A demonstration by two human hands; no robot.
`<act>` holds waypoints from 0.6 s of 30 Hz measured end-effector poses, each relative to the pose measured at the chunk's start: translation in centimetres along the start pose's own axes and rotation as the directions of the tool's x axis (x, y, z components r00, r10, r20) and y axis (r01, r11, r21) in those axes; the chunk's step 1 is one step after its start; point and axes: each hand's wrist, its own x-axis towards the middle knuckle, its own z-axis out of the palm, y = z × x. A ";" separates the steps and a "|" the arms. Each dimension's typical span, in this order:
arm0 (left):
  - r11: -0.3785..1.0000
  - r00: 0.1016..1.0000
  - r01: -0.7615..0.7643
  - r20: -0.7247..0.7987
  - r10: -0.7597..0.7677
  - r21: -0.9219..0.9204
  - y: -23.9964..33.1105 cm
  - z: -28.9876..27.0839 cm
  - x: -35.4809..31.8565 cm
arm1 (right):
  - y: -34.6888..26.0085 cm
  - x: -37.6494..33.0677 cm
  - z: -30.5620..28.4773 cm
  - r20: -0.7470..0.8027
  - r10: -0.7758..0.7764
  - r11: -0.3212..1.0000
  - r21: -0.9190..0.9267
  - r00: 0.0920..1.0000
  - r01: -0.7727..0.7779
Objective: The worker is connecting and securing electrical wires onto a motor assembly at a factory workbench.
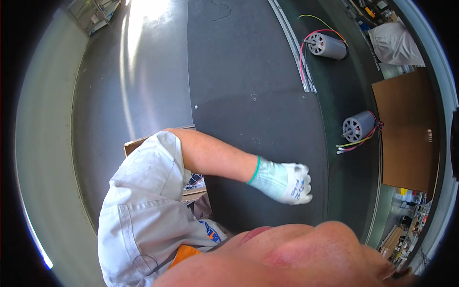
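Closest on my feed, I have the grey sleeve, with a brown box partly showing behind the arm. The bare forearm crosses the dark panel to the left hand, in a white glove, near that panel's right edge. I see its fingers curled narrow, but I cannot tell whether they hold anything or touch the panel. Beyond that edge runs the green belt. On it I find the near motor, well apart from the hand, lying by the belt's right edge beside the cardboard; its red and yellow-green wires trail toward the belt's left edge. Farther up the belt I make out the far motor, lying nearer the left edge, its red lead looping over the metal rail.
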 end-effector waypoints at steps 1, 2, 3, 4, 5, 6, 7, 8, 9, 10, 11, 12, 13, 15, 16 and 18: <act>1.000 1.000 0.014 -0.025 -0.014 -0.012 0.0 0.0 0.0 | 0.1 -0.4 -0.8 -0.001 -0.001 1.000 0.001 1.000 0.001; 0.999 0.999 0.003 -0.053 -0.005 -0.041 0.2 -0.3 0.3 | -0.8 -2.0 -2.3 -0.029 0.010 1.000 -0.004 1.000 -0.010; 0.999 0.994 -0.004 -0.109 -0.001 -0.043 0.1 -0.2 0.2 | -0.7 -2.3 -2.3 -0.019 -0.024 0.999 0.021 1.000 0.024; 0.999 0.984 -0.018 -0.178 0.009 -0.049 0.1 0.2 0.3 | -0.9 -2.7 -2.5 -0.015 -0.033 0.999 0.020 0.999 0.033; 0.999 0.979 -0.017 -0.206 0.010 -0.030 -0.2 0.4 0.2 | -1.1 -3.0 -2.6 -0.006 -0.044 0.999 0.017 0.999 0.044; 1.000 0.973 -0.014 -0.232 0.011 -0.011 -0.4 0.0 0.1 | -1.2 -2.9 -2.7 -0.004 -0.039 0.999 0.004 0.999 0.039; 1.000 0.969 -0.008 -0.248 0.009 0.007 -0.8 -0.4 -0.1 | -1.3 -3.1 -2.6 -0.008 -0.037 0.999 0.035 0.999 0.038; 1.000 0.963 -0.004 -0.268 0.007 0.011 -1.7 -0.8 -0.2 | -1.9 -3.1 -2.9 0.017 0.010 0.999 -0.046 1.000 -0.009; 0.999 0.958 0.046 -0.284 -0.038 0.023 -2.7 -1.4 -0.3 | -0.5 -2.4 -3.4 0.035 0.009 1.000 0.029 0.999 -0.010; 0.996 0.954 0.089 -0.289 -0.078 0.025 -4.0 -1.8 -0.3 | -0.2 -2.1 -2.9 0.002 -0.066 0.995 0.070 0.998 0.066; 0.988 0.937 0.148 -0.315 -0.152 -0.038 -5.6 -2.2 -0.6 | -0.2 -1.8 -2.1 -0.032 -0.127 0.988 0.090 0.991 0.130; 0.978 0.892 0.208 -0.415 -0.179 0.024 -6.2 -2.2 -0.4 | 0.2 -1.9 -2.7 0.007 -0.196 0.979 0.056 0.980 0.196; 0.940 0.889 0.321 -0.381 -0.256 0.117 -7.7 -2.5 -0.1 | 0.4 -2.0 -3.0 0.009 -0.221 0.974 -0.047 0.975 0.221; 0.821 0.786 0.558 -0.392 -0.478 0.119 -9.6 -4.5 -2.3 | -1.3 -2.1 -1.7 0.098 -0.226 0.973 0.070 0.969 0.220; 0.811 0.746 0.563 -0.519 -0.418 0.156 -10.7 -4.4 -3.6 | -1.4 -1.4 -1.7 0.152 -0.274 0.960 0.108 0.950 0.259; 0.905 0.596 0.424 -0.744 -0.301 -0.026 -10.9 -5.8 -5.9 | -1.9 -0.7 -0.9 0.187 -0.292 0.955 0.120 0.938 0.273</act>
